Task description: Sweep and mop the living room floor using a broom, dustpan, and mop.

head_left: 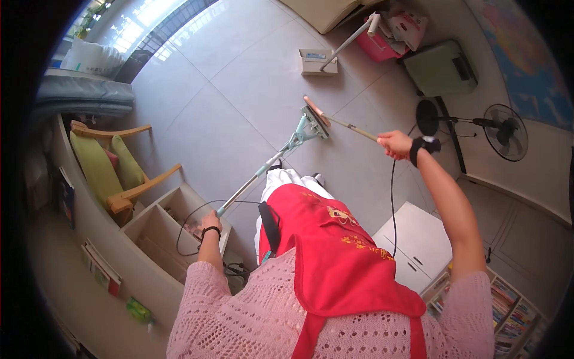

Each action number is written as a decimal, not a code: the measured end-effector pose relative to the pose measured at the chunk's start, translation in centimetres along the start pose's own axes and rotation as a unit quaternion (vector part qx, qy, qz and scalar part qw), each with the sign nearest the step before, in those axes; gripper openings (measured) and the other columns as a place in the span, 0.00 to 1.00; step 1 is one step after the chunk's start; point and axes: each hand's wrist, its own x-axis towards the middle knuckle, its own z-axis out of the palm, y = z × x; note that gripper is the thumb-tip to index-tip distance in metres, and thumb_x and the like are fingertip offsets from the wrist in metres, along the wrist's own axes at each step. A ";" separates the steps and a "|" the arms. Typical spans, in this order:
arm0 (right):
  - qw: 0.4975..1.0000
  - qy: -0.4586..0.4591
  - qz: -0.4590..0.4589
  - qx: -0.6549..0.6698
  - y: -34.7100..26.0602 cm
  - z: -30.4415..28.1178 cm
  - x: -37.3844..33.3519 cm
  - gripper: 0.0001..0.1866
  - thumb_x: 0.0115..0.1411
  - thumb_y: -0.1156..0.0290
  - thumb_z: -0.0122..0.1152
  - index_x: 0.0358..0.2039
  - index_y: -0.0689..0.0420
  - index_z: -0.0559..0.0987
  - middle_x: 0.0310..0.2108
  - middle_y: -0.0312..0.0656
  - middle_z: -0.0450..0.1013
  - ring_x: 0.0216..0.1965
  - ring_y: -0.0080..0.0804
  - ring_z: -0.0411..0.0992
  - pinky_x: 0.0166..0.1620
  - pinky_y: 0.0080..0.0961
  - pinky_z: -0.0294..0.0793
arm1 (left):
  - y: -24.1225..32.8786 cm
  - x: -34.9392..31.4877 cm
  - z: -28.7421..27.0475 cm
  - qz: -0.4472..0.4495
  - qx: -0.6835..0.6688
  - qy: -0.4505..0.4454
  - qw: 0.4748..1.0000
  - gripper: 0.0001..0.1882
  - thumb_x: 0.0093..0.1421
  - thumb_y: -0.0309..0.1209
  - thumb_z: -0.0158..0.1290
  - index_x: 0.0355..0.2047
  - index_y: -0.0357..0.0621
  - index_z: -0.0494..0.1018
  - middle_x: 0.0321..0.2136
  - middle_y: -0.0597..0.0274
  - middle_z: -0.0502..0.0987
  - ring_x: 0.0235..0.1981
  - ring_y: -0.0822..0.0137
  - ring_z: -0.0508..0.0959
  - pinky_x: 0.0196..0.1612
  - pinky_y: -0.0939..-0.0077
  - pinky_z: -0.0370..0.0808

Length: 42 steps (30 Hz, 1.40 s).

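1. Nearest, at five o'clock, a red apron lies over the person's pink knitted top.
2. At eight o'clock, the left hand is closed around the lower end of a teal and silver mop; a black band circles that wrist. Just beyond this hand stands an open wooden shelf unit.
3. Between two and three o'clock, the right hand is closed in a fist on the end of a tan stick (its wrist wears a broader black band, with a dark cable hanging below).
4. The mop runs from the left hand up to its flat head at one o'clock. There the stick's pinkish bar lies along the mop head; whether the two press together I cannot tell.
5. At four o'clock stands a white cabinet; at nine, a wooden armchair with green cushions.
6. Farther off, just past twelve, a white dustpan with a long pole rests on the grey tiled floor.
7. Farthest, a pink container sits at one o'clock, a green suitcase at two, and a black fan toward three.
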 end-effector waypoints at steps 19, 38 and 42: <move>0.989 -0.037 0.141 -0.026 4.9 -3.1 -0.8 0.03 0.50 0.75 0.48 0.24 0.52 0.65 0.11 0.30 0.55 0.08 0.14 0.50 0.10 0.13 0.48 | 1.1 -1.3 -0.4 -0.022 -0.048 0.040 0.998 0.13 0.57 0.40 0.44 0.44 0.64 0.66 0.40 0.61 0.69 0.45 0.62 0.68 0.44 0.50 0.59; 0.998 -0.061 0.005 -0.032 -2.2 -2.7 -0.8 0.22 0.56 0.66 0.49 0.53 0.53 0.64 0.16 0.32 0.59 0.13 0.13 0.53 0.14 0.09 0.52 | 1.2 -0.8 -1.1 -0.024 -0.064 0.032 0.997 0.15 0.55 0.40 0.47 0.44 0.64 0.68 0.41 0.63 0.72 0.45 0.62 0.69 0.45 0.48 0.58; 0.999 -0.028 -0.016 -0.029 -1.8 -2.3 -0.8 0.21 0.55 0.68 0.48 0.50 0.52 0.67 0.14 0.31 0.59 0.11 0.14 0.53 0.13 0.12 0.52 | 1.1 -0.7 -1.1 -0.024 -0.078 0.027 0.996 0.15 0.55 0.39 0.47 0.45 0.64 0.67 0.41 0.63 0.72 0.45 0.62 0.69 0.45 0.48 0.58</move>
